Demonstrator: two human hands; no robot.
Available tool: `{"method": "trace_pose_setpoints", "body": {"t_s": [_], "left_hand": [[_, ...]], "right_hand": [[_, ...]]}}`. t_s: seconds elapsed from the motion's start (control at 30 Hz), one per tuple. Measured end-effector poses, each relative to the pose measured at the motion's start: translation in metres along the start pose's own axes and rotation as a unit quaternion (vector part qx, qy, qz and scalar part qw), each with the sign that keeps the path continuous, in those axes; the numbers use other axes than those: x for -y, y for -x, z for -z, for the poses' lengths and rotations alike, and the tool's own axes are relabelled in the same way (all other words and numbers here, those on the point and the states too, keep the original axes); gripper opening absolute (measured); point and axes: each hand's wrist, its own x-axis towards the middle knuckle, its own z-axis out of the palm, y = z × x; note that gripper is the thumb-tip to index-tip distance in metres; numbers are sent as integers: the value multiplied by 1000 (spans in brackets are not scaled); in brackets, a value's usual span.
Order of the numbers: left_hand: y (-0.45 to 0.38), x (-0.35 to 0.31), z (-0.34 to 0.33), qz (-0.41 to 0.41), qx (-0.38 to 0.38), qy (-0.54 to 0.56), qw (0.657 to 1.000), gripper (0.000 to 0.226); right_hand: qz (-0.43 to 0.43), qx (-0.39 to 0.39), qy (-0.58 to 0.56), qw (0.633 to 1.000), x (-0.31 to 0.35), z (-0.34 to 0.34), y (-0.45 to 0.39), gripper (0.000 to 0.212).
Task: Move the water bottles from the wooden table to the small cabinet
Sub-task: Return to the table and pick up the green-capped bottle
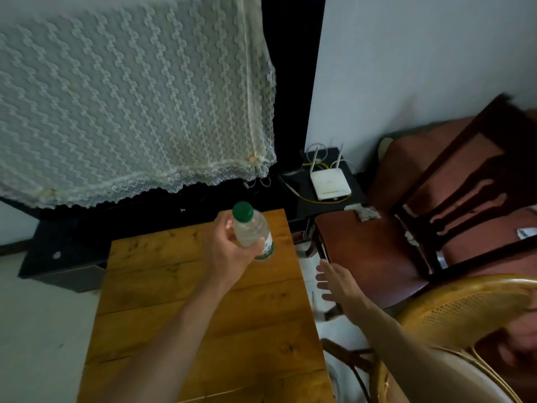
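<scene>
Your left hand grips the water bottle around its middle, fingers curled on it, green cap up, held just above the far end of the wooden surface. Keep it upright and carry it toward the small cabinet (the low dark one bearing the router, I judge). Your right hand hangs relaxed, holding nothing, beside the surface's edge.

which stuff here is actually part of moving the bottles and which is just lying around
Part of the job:
- water bottle, green cap, held by the left hand
- wooden table below it
- right hand, holding nothing, fingers spread

Just lying about:
- white router on a dark stand
- lace cloth
- dark wooden chair
- wicker chair
</scene>
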Motion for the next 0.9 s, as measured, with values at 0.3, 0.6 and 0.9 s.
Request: {"method": "trace_pose_setpoints", "body": {"t_s": [0.3,0.6,0.9], "left_hand": [[-15,-112,75,-73,40,-9,996,46],[1,-146,91,-96,31,32,994,39],[8,-163,109,-147,38,44,987,43]], "right_hand": [[94,-22,-22,995,68,6,65,40],[93,19,-89,992,98,-19,102,39],[89,70,-266,957,118,-36,134,53]]}}
